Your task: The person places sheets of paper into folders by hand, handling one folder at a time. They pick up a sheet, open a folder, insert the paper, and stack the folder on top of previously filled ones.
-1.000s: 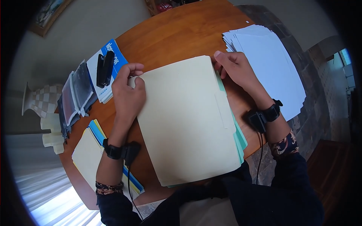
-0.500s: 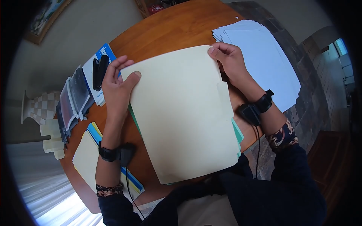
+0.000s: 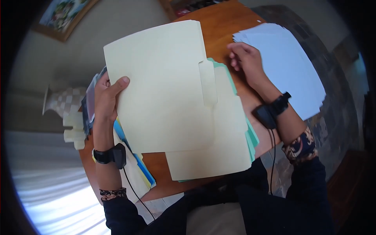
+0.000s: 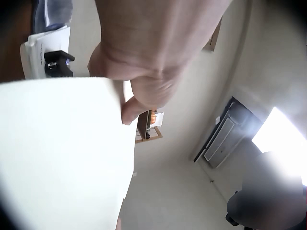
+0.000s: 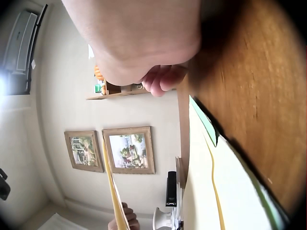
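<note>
A cream file folder (image 3: 156, 86) is raised over the table in my left hand (image 3: 107, 98), which grips its left edge with the thumb on the front face. In the left wrist view the folder (image 4: 62, 143) fills the lower left, and fingers curl behind its edge. Below it lies a stack of cream and green folders (image 3: 231, 121), partly covered by the raised one. My right hand (image 3: 247, 64) hovers to the right of that stack, fingers loosely curled and holding nothing. The right wrist view shows the raised folder (image 5: 115, 191) edge-on, apart from the stack.
White paper sheets (image 3: 286, 70) are piled at the right of the wooden table (image 3: 219, 35). More folders, with blue and yellow edges (image 3: 135, 156), lie near the left forearm. A black stapler (image 4: 58, 63) rests on notebooks at the left, hidden in the head view. A checkered vase (image 3: 64, 102) stands beyond.
The top folder, earlier aligned over the stack with both hands at its upper corners, has moved up and left in the left hand. The right hand has let go of its corner.
</note>
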Demonstrator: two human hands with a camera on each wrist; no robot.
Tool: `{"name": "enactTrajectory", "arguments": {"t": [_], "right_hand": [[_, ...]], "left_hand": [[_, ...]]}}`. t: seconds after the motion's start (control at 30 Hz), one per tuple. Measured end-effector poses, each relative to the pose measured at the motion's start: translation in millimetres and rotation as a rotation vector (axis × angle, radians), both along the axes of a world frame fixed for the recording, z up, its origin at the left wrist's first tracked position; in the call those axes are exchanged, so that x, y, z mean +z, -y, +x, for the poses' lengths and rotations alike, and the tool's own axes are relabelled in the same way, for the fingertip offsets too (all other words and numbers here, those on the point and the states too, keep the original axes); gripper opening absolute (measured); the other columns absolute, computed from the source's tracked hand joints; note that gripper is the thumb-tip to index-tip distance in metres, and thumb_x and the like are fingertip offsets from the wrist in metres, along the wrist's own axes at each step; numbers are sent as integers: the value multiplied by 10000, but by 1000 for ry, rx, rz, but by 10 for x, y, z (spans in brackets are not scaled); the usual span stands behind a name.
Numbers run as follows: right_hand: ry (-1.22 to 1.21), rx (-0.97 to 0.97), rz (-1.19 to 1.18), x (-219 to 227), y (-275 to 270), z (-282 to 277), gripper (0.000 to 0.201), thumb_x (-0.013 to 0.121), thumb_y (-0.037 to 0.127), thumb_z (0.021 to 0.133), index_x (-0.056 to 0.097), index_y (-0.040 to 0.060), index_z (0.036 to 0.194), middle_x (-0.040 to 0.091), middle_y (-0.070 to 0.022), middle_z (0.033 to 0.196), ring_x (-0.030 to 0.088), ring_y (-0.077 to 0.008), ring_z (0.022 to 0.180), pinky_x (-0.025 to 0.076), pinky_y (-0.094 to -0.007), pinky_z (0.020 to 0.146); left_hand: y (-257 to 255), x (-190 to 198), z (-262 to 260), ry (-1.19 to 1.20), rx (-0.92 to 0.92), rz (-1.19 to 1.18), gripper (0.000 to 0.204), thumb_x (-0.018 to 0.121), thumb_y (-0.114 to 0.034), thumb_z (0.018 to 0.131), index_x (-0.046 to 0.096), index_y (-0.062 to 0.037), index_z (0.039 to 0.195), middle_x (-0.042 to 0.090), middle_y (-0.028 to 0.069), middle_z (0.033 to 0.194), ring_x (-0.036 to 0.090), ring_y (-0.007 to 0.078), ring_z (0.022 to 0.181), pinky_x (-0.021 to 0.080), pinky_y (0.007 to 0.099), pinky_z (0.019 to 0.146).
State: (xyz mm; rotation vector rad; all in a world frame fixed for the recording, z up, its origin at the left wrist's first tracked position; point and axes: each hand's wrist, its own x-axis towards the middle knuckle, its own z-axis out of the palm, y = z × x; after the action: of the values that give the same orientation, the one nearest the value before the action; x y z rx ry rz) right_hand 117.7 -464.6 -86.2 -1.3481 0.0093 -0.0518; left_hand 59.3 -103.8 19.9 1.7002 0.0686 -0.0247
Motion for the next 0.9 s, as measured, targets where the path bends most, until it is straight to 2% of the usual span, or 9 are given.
{"name": "enactTrajectory", "arguments": {"t": [0.1,0.2,0.37,0.53,0.6,0.77,0.83,0.87,0.9], "right_hand": [[-25,-12,-91,-8,-36,-29,209,597,198,965,700,25,1023,616,1,763,552,-62,569,422,-201,494],[21,20,-184,-30,-88,-65,219,583,227,982,695,42,1015,582,18,754,517,-53,573,381,-203,496],[88,54,-322,-80,-110,-63,245,585,255,997,698,37,1014,576,19,747,501,-48,586,363,-199,521],[63,25,-356,-122,-96,-45,281,601,295,995,700,34,1027,580,13,745,504,-51,594,364,-199,530],[71,34,-355,-146,-83,-20,284,603,298,994,699,33,1027,576,11,743,502,-52,587,363,-200,524],[79,21,-385,-182,-67,5,282,597,293,993,694,31,1027,563,13,737,504,-51,581,363,-196,515],[80,15,-371,-185,-40,26,279,593,290,993,693,31,1030,562,13,737,504,-51,578,363,-196,514],[81,16,-368,-197,-17,36,274,590,284,994,694,34,1031,562,15,737,502,-50,575,363,-196,511],[80,20,-357,-225,-31,48,269,587,279,995,694,36,1032,562,18,737,501,-48,572,363,-196,509]], "left_hand": [[-532,254,-369,103,218,-11,380,692,-37,860,572,81,1201,687,193,1057,708,223,880,596,331,784],[-1286,279,-932,82,367,57,374,698,-36,862,579,77,1198,690,180,1052,706,212,869,597,326,775],[-2270,-250,-1868,-118,557,26,384,689,-43,883,572,71,1231,686,172,1066,702,214,893,591,329,820],[-2245,-483,-2359,-169,665,62,377,673,-24,884,582,75,1237,677,179,1097,697,225,921,586,333,838],[-2284,-570,-2487,-361,657,96,388,664,4,877,574,86,1245,666,179,1118,691,229,949,578,342,860],[-2276,-797,-2528,-347,664,104,389,693,-24,859,582,99,1212,681,173,1062,693,216,937,579,330,831],[-2136,-668,-2466,-397,648,506,494,773,-149,820,575,88,1206,685,183,1060,702,264,919,574,369,824],[-2037,-580,-2402,-394,653,505,494,773,-149,820,575,88,1206,685,183,1060,702,264,919,574,369,824],[-1934,-458,-2337,-563,614,859,546,787,-203,803,567,75,1217,683,193,1065,699,292,935,565,391,840]]}}
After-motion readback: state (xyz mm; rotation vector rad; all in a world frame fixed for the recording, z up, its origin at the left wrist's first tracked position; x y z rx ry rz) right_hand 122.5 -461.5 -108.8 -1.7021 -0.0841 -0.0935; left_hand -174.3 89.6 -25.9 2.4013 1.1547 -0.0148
